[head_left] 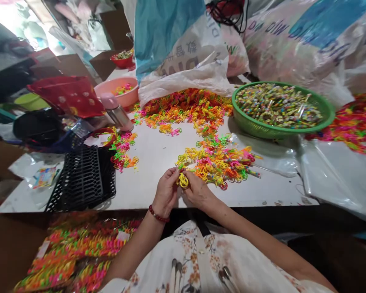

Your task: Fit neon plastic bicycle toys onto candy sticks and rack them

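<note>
My left hand (167,188) and my right hand (197,189) meet over the front of the white table. Between their fingertips is a small yellow looped plastic piece (183,180), pinched from both sides, with a bit of green above it. A red bead bracelet (158,215) circles my left wrist. Just past my right hand lies a pile of bright plastic pieces (221,162) in yellow, orange, pink and green. Several patterned sticks poke out of its right side.
A green basket (238,116) full of small wrapped items stands at back right. Loose colourful pieces (186,106) spill below a large plastic sack (171,44). To the left are black plastic trays (82,175), a flask (118,114) and a pink basin (99,87). Clear bags (335,175) lie at right.
</note>
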Tool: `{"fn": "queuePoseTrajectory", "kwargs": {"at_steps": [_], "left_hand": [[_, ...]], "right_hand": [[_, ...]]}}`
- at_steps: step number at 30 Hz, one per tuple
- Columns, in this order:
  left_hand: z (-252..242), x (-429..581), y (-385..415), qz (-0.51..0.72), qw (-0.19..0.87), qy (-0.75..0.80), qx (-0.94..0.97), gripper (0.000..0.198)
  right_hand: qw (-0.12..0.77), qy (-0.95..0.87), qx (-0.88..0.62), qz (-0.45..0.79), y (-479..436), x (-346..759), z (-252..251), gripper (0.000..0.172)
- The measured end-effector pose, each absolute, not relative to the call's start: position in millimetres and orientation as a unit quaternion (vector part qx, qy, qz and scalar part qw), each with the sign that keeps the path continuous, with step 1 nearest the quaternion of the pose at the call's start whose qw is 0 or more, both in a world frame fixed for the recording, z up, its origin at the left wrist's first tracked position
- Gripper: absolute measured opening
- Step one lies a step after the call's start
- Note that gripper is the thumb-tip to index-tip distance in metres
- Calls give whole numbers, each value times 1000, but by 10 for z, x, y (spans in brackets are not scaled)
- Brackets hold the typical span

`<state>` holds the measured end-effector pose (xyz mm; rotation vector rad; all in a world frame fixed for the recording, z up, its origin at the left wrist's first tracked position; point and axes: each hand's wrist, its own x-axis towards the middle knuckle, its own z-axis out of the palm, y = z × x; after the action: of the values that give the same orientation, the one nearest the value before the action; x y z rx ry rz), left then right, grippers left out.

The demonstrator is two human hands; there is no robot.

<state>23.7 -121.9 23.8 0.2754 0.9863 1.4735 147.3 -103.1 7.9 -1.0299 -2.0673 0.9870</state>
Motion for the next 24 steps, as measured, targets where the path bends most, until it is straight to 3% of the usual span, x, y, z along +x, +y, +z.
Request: {"fn": "queuePoseTrajectory", "kwargs": {"at_steps": [5,10,16,24], "left_hand": [[241,139,-1156,693,570,426,118,31],[220,100,-1164,707,508,469,149,34],[250,133,-1236,672,527,466,231,33],[216,113,-1280,637,497,498,314,26]], "right_hand": [[307,-836,-336,307,-1062,1501,155,37],[341,-773,-391,365,-1007,1520,187,30],[370,-694,-393,476,-973,1510,287,21],[387,-708,-375,457,-1030,1519,333,15]]}}
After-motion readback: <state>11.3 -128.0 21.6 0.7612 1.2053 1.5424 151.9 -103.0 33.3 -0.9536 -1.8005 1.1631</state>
